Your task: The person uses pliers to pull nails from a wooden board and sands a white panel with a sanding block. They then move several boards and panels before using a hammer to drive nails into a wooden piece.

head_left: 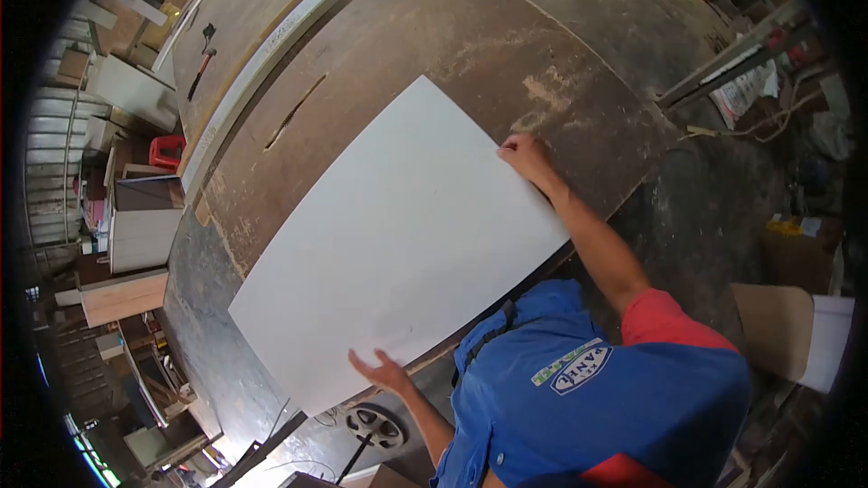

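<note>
A large white panel (398,226) lies flat on a worn brown board tabletop (434,9), its left corner reaching out past the board's edge. My right hand (527,159) grips the panel's right edge, fingers curled in a pinch. At the near edge, my left hand (380,370) rests on the panel with thumb and fingers spread apart. The undersides of both hands are hidden.
Across the table's far side runs a long pale strip (280,41). Beyond it lies a tool with a red-and-black handle (201,72). A red plastic stool (166,152) stands at left. A spoked wheel (375,426) sits below the near edge, and a white sack (746,90) stands at right.
</note>
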Available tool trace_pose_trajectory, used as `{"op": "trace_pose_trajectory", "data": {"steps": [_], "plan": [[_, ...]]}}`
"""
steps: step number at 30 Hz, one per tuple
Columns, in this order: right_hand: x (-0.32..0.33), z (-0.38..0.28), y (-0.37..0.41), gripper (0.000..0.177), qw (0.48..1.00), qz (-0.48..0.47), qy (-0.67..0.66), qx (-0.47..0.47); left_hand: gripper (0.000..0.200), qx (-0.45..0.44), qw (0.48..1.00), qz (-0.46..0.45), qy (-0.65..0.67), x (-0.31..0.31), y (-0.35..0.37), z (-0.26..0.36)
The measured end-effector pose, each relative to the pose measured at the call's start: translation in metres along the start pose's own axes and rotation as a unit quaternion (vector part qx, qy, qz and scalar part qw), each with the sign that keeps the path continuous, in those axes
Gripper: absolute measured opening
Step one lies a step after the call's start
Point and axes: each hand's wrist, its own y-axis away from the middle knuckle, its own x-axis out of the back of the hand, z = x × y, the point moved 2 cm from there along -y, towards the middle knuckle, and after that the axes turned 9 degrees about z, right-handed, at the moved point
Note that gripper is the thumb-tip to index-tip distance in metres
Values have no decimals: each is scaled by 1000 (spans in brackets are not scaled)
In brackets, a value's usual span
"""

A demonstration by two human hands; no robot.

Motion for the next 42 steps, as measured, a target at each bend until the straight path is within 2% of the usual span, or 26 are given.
{"op": "trace_pose_trajectory", "data": {"steps": [1,3,4,6,7,9,10,15,24,25,27,29,31,32,33,35,36,37,39,42], "plan": [[0,-7,-14,30,1000,-10,-2,2,62,4,1000,5,-8,-11,17,21],[-8,-15,-38,31,997,-74,-4,-3,67,-54,995,-80,-19,-29,46,57],[-16,-13,-48,31,996,-86,-5,-8,67,-50,995,-80,-31,-35,56,73],[-33,-17,-70,33,990,-69,-105,65,75,28,988,-153,-4,-44,73,99],[-41,-19,-80,33,989,-80,-107,63,75,33,988,-150,-13,-46,78,102],[-54,-33,-95,33,985,-79,-132,79,82,19,966,-229,-114,-52,84,99],[-58,-40,-102,33,984,-88,-135,77,86,32,963,-243,-111,-52,87,101],[-77,-67,-136,28,977,-70,-186,73,89,50,956,-262,-122,-52,85,106],[-94,-64,-149,30,971,-84,-225,4,88,67,950,-276,-127,-51,81,105],[-96,-66,-147,30,970,-92,-223,9,85,69,954,-266,-117,-50,81,106],[-101,-63,-149,27,973,-31,-221,54,81,75,959,-254,-104,-47,81,111],[-107,-56,-155,24,961,-64,-261,59,77,90,966,-226,-92,-41,84,110],[-108,-57,-157,20,964,-40,-241,107,70,90,967,-230,-69,-27,86,103],[-107,-60,-157,20,963,-66,-228,127,70,101,969,-208,-92,-18,89,101],[-114,-56,-156,23,964,-67,-239,96,70,122,973,-173,-95,-7,98,92],[-112,-58,-150,28,964,-47,-205,163,72,166,978,-59,-111,14,116,63],[-111,-54,-143,29,967,-24,-165,194,75,172,975,-24,-142,26,133,38],[-87,-75,-115,33,974,6,-68,217,75,188,972,-2,-139,36,156,9],[-72,-84,-71,38,944,61,23,322,72,239,959,6,-155,59,206,-49],[-76,-86,8,38,911,109,74,391,61,438,889,-108,-79,81,289,-122]]}}
